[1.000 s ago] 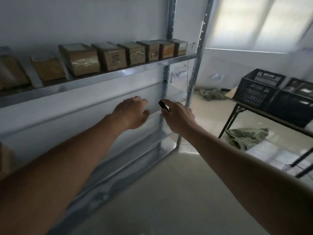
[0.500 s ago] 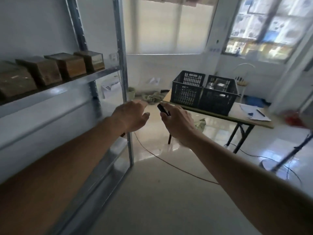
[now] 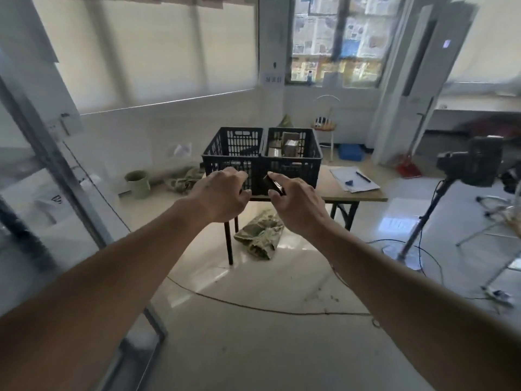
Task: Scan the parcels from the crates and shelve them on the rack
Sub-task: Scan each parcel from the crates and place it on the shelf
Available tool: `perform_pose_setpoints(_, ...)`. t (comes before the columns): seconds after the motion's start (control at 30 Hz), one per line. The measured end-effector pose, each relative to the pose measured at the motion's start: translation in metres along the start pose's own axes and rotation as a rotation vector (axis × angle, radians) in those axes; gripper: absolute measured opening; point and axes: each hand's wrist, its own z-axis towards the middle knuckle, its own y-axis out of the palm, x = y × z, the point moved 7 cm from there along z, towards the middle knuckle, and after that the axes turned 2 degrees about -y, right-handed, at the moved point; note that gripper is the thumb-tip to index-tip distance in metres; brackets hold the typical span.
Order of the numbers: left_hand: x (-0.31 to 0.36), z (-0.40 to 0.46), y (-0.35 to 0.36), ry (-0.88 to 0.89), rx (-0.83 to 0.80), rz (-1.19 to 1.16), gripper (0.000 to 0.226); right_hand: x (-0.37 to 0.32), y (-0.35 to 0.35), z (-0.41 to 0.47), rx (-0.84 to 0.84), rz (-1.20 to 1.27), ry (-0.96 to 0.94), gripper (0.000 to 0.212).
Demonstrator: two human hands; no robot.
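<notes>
Rack upright (image 3: 56,176) streaks past, blurred, out beyond the left fingers at the frame's left edge. Straight ahead of both sets of fingers, the tabletop (image 3: 363,194) carries two black crates side by side: left crate (image 3: 234,149) just past the left fingers, right crate (image 3: 293,162) just past the right. Parcels (image 3: 290,146) show inside the right crate, brown boxes, above the right fingertips in the view. What the left crate holds, I cannot tell. Papers (image 3: 352,180) with a pen lie on the tabletop, off to the right of the right fingers. Below the fingers, a crumpled green cloth (image 3: 259,235) sits on the floor by the table leg. Left hand (image 3: 222,196) is up in mid-air, fingers loosely curled, nothing in them. Right hand (image 3: 296,204) pinches a small dark scanner (image 3: 273,184) between thumb and fingers, its tip pointing up and left toward the left hand's fingertips, close but apart.
</notes>
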Motion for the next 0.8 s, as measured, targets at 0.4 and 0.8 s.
perform_pose_setpoints(0.4,0.103,0.229,0.081,0.015,-0.061,-0.095,0.062,0.193,-0.040,0.160,-0.047,-0.030,0.031,0.052)
perform_pose_setpoints(0.8,0.068,0.436,0.157,0.038,-0.095,-0.117,0.054,0.284,0.013,0.343,-0.107,0.014,0.065,0.051)
